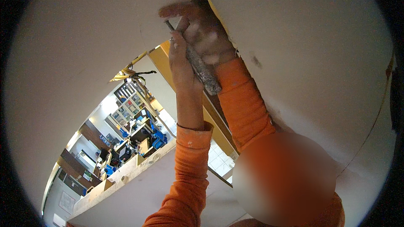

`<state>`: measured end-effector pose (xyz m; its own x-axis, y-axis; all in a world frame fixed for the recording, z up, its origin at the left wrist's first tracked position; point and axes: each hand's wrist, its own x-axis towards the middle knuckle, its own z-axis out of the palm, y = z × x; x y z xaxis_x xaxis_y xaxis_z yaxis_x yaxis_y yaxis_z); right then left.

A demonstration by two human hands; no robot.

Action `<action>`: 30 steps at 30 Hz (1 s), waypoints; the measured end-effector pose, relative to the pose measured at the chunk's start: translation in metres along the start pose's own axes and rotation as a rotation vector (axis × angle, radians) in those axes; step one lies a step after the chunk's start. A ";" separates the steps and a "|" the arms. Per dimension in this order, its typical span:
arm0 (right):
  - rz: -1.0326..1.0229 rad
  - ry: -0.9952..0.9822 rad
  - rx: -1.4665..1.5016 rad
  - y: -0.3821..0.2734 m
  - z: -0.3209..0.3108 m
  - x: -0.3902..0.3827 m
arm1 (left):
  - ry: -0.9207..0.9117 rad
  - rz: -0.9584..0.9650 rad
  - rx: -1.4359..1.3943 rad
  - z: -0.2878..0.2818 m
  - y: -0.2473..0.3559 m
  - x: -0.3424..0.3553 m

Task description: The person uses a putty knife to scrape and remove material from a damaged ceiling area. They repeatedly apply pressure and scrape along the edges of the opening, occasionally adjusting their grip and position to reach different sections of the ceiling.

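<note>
My left hand (183, 69), in an orange sleeve, is closed around a slim tool (204, 75). The tool has a thin dark tip at its upper left and widens to a grey, speckled, grimy end at its lower right; its exact kind does not show. Just beyond it, my right hand (206, 35) is raised against the dark slot between two pale panels. Motion smears its fingers, and the index finger stretches leftward above the tool's tip. Whether the right hand touches the tool or grips anything cannot be made out.
Pale panels (320, 54) surround both arms. Yellow and black cables (130, 73) hang left of my left hand. A yellow-brown board (162, 61) runs behind my wrists. Desks and blue chairs (158, 136) show through an opening. A thin cord (372, 128) hangs at right. A blurred patch covers the lower right.
</note>
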<state>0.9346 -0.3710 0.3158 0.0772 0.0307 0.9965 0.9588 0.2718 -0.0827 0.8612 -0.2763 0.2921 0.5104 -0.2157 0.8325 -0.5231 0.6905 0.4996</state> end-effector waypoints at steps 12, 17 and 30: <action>-0.079 0.143 0.093 -0.015 0.023 0.025 | -0.020 0.054 0.332 -0.009 0.010 0.008; -0.081 0.164 0.107 -0.014 0.032 0.012 | 0.098 0.344 0.828 -0.023 0.007 0.011; -0.056 0.250 0.101 -0.008 0.026 0.037 | 0.017 0.126 0.279 -0.038 0.007 0.001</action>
<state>0.9231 -0.3472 0.3529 0.1017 -0.2221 0.9697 0.9323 0.3613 -0.0150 0.8840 -0.2453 0.2870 0.4399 -0.1274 0.8890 -0.7489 0.4942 0.4414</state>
